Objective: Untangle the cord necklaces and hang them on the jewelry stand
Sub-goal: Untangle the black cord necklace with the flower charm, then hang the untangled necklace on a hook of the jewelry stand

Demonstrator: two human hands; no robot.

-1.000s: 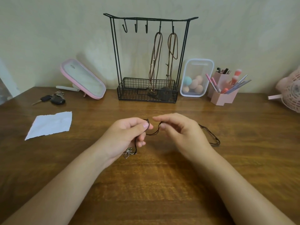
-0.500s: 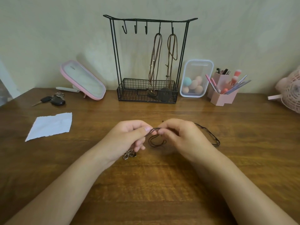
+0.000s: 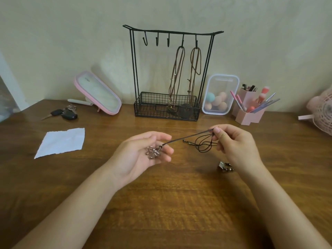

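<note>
A dark cord necklace (image 3: 190,137) stretches between my hands above the wooden table (image 3: 161,203). Its silver flower pendant (image 3: 153,152) lies in the palm of my left hand (image 3: 143,155), whose fingers are relaxed and open. My right hand (image 3: 233,142) pinches the cord between thumb and forefinger, with several dark loops (image 3: 204,143) dangling below the pinch. A small metal pendant (image 3: 224,166) lies on the table under my right wrist. The black wire jewelry stand (image 3: 172,33) stands at the back, with two brown cord necklaces (image 3: 177,76) hanging from its two right hooks; three left hooks are bare.
A pink-framed mirror (image 3: 98,94) leans left of the stand. Keys (image 3: 64,114) and a torn white paper (image 3: 61,141) lie at the left. A clear box of sponges (image 3: 220,95), a pink brush holder (image 3: 251,108) and a pink fan (image 3: 321,112) stand at the right.
My hands have drawn apart, pulling the cord taut between them. My left hand has opened palm-up with the flower pendant in it. My right hand has moved right and up.
</note>
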